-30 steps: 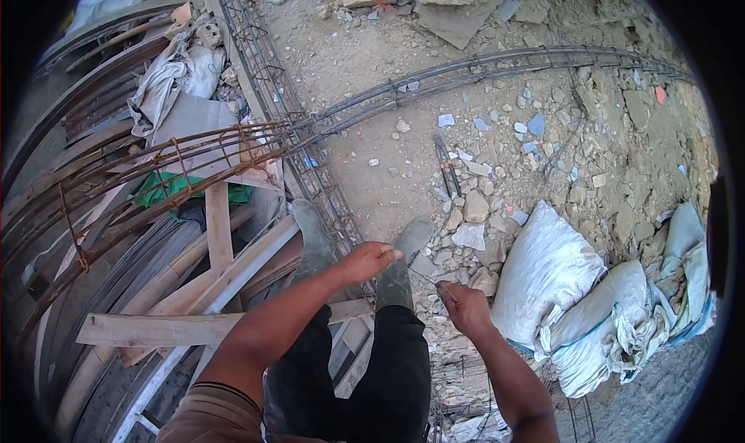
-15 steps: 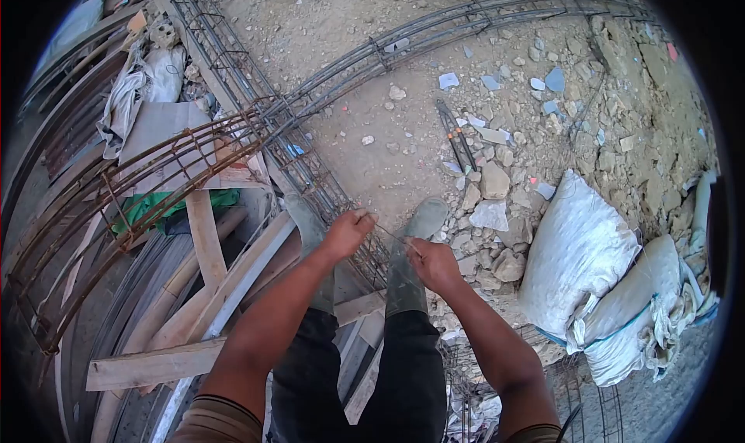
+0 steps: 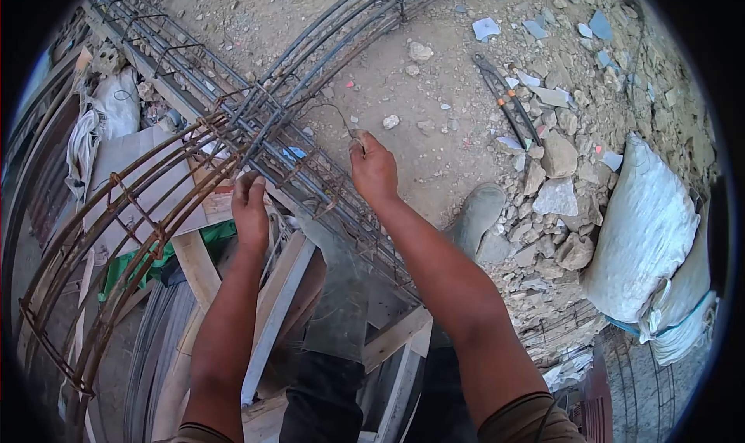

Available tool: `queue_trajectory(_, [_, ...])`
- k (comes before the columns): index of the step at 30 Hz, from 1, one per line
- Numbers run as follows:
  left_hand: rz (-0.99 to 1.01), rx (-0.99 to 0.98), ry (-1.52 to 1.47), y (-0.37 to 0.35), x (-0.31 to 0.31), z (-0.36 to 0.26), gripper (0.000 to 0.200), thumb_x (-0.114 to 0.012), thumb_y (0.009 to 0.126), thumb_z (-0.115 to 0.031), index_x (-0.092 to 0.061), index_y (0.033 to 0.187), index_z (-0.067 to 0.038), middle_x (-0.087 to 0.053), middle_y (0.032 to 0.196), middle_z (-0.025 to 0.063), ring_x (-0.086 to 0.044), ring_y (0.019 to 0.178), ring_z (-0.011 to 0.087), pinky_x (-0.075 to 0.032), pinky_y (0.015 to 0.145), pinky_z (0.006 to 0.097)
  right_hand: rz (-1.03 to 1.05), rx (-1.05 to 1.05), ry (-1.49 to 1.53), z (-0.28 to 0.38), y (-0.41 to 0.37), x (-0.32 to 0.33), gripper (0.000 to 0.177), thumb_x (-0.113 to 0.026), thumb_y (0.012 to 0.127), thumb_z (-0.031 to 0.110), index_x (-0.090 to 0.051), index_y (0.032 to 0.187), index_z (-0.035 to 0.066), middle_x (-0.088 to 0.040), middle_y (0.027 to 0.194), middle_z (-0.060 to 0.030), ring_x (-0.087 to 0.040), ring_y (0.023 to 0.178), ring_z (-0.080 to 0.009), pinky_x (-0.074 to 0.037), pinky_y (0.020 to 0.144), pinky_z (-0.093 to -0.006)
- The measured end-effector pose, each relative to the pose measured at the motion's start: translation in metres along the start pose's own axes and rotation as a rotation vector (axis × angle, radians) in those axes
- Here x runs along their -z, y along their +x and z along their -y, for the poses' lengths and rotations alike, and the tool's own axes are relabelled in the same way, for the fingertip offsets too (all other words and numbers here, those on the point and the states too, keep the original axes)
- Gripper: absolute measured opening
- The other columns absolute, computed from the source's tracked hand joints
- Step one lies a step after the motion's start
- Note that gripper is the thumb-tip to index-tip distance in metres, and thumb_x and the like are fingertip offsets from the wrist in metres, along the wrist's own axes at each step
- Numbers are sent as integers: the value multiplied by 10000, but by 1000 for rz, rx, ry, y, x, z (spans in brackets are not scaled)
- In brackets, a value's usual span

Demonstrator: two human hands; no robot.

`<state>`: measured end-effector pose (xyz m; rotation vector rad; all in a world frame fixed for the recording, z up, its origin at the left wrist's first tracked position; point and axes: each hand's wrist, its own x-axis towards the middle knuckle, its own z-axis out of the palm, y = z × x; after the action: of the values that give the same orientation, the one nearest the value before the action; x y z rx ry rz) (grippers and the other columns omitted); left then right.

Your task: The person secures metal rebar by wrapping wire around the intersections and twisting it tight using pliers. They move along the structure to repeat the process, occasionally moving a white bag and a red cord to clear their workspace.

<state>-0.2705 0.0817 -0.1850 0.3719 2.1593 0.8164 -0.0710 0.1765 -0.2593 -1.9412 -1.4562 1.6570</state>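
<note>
My right hand [image 3: 374, 169] is closed in a pinch on a thin tie wire [image 3: 339, 112], which curves up and left toward the rebar crossing. My left hand [image 3: 251, 208] is held just below that crossing, its thumb and fingers pressed together close to the bars; what they grip, if anything, is hidden. A straight rebar cage [image 3: 190, 64] runs diagonally down to my boots. Across it lies a curved rebar cage, its rusty part [image 3: 116, 198] on the left and its greyer part [image 3: 330, 31] reaching to the upper right.
Long-handled cutters [image 3: 508, 97] with orange bands lie on the dirt among rubble and tile shards. White sacks [image 3: 644, 233] stand at the right. Boards [image 3: 279, 299] and a green cloth [image 3: 221, 233] are on the left, beneath the bars. My boot [image 3: 477, 214] is on the ground.
Both hands have parted: the left moved left to the rebar crossing, the right moved up with the wire. The wire was stretched between them before. My view has shifted.
</note>
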Motion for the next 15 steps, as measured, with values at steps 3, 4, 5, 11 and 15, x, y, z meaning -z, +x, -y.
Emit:
queue_trajectory(3, [11, -42, 26, 8, 3, 6, 340, -595, 954, -229, -563, 1172, 32, -608, 1098, 90, -560, 1015, 167, -422, 951, 302, -10, -25, 26, 6, -3, -23, 353, -586, 915, 243, -634, 1190, 27, -660, 837, -272, -656, 825, -445, -503, 746, -493])
queue_trajectory(4, [10, -89, 45, 10, 3, 8, 315, -602, 951, -218, -563, 1145, 26, -609, 1072, 87, -563, 999, 163, -431, 937, 304, -6, -28, 42, 7, -3, -28, 377, -591, 922, 260, -628, 1214, 25, -664, 884, -278, -661, 845, -437, -508, 756, -466])
queue_trajectory(5, [15, -87, 44, 11, 5, 14, 315, -602, 951, -218, -563, 1145, 26, -609, 1072, 87, -563, 999, 163, -431, 937, 304, -9, -32, 40, 10, -4, -33, 377, -591, 922, 260, -628, 1214, 25, -664, 884, -278, -661, 845, -437, -508, 756, -466])
queue_trajectory(11, [4, -142, 194, 9, 3, 24, 278, -596, 948, -265, -556, 1063, -15, -601, 991, 54, -565, 915, 152, -445, 890, 328, 10, 67, 36, 15, 19, -42, 382, -590, 901, 260, -642, 1200, 28, -665, 1019, -281, -639, 969, -446, -506, 874, -476])
queue_trajectory(15, [-57, 182, -371, 23, 0, 45, 328, -556, 941, -286, -548, 1151, -34, -619, 1094, 104, -564, 1070, 219, -431, 966, 392, 261, 120, -68, 7, 62, -35, 427, -581, 908, 315, -639, 1228, 39, -641, 1165, -255, -612, 1087, -413, -482, 956, -434])
